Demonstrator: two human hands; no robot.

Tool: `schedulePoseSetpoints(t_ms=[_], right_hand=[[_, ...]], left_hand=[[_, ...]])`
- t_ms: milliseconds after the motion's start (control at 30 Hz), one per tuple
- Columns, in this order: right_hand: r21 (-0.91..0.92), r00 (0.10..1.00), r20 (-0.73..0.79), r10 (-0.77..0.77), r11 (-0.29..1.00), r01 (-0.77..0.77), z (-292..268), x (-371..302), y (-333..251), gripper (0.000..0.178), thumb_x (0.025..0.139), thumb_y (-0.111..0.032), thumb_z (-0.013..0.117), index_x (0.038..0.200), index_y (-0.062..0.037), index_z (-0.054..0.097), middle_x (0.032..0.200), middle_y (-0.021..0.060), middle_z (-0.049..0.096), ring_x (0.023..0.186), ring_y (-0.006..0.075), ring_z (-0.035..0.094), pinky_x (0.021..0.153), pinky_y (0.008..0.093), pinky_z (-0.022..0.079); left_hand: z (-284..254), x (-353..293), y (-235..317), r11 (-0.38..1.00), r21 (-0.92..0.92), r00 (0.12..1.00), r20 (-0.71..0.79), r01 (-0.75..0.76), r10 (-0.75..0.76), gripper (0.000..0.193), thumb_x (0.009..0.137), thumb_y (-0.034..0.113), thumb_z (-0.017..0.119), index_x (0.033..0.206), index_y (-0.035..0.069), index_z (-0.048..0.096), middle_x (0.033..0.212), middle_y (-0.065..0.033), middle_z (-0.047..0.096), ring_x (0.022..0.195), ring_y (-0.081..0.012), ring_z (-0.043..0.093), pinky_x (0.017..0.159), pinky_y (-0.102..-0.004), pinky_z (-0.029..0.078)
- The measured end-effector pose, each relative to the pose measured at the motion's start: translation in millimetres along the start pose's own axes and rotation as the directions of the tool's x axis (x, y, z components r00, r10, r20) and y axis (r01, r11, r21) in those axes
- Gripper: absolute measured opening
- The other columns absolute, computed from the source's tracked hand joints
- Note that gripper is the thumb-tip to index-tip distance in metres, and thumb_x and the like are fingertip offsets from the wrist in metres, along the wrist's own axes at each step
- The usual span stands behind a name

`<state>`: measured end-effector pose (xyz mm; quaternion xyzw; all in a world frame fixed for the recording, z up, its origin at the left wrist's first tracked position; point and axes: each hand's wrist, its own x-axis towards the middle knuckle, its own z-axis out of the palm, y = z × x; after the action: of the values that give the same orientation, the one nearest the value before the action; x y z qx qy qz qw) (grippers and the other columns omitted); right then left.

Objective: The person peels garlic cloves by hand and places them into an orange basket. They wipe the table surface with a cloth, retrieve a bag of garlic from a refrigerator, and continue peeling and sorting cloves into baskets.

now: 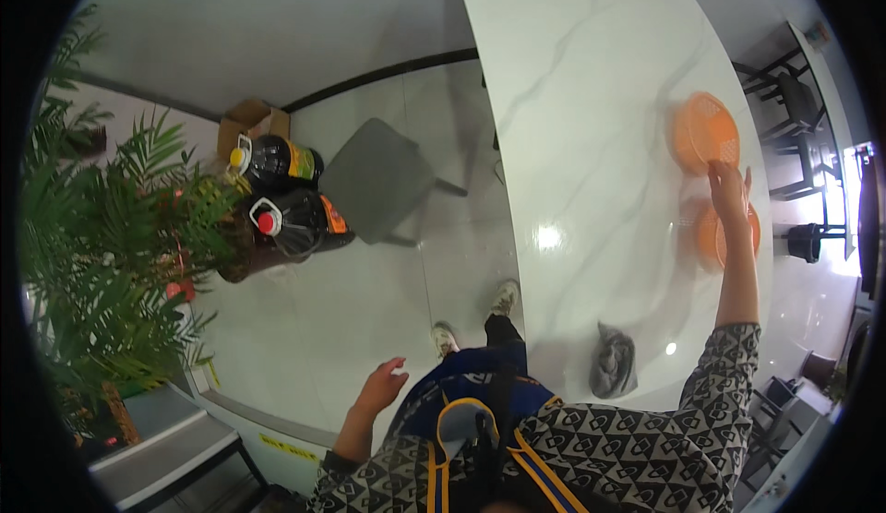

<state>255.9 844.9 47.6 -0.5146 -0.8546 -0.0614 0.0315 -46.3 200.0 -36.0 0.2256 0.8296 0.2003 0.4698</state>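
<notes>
My right hand [730,192] reaches far over the white marble-patterned table to an orange plastic basket [690,133] with a lattice of holes. The fingers close at this basket's near rim, though the hand partly hides the grip. A second orange basket [709,238] stands nearer me, partly behind my right hand and forearm. Off the table's left side, my left hand [383,387] hangs in the air over the floor, holding nothing, with its fingers loosely bent and apart. A crumpled grey cloth [614,362] lies near the table's front edge.
The table [572,144] runs away from me on the right. Left of it stand a grey stool [377,181], large dark bottles [293,222] with red and yellow caps, a cardboard box [251,124] and a leafy plant [120,208]. Dark chairs [799,98] stand beyond the table's right edge.
</notes>
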Motion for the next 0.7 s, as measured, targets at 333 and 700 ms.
schedulePoseSetpoints(t_ms=[333,700], right_hand=[[0.29,0.996,0.085,0.034,0.955,-0.058,33,-82,53,0.022,0.077,-0.005,0.055,0.097,-0.0055,0.065,0.107,0.015,0.06,0.103,0.0298,0.056,0.093,0.0366,0.042],[0.341,0.987,-0.14,-0.078,0.932,0.122,-13,-192,-136,0.053,0.068,0.007,0.048,0.118,-0.01,0.055,0.135,0.0163,0.044,0.124,0.0353,0.04,0.104,0.0429,0.032]], left_hand=[[2,-10,-31,0.998,-0.048,0.998,-0.032,-0.048,0.046,0.039,0.084,0.018,0.061,0.121,0.007,0.053,0.111,-0.0144,0.06,0.085,-0.0264,0.062,0.078,-0.0341,0.049],[3,-97,-160,0.98,-0.196,0.969,-0.232,0.041,-0.087,0.041,0.083,0.019,0.062,0.122,0.008,0.053,0.112,-0.017,0.059,0.087,-0.0287,0.062,0.079,-0.0359,0.05]])
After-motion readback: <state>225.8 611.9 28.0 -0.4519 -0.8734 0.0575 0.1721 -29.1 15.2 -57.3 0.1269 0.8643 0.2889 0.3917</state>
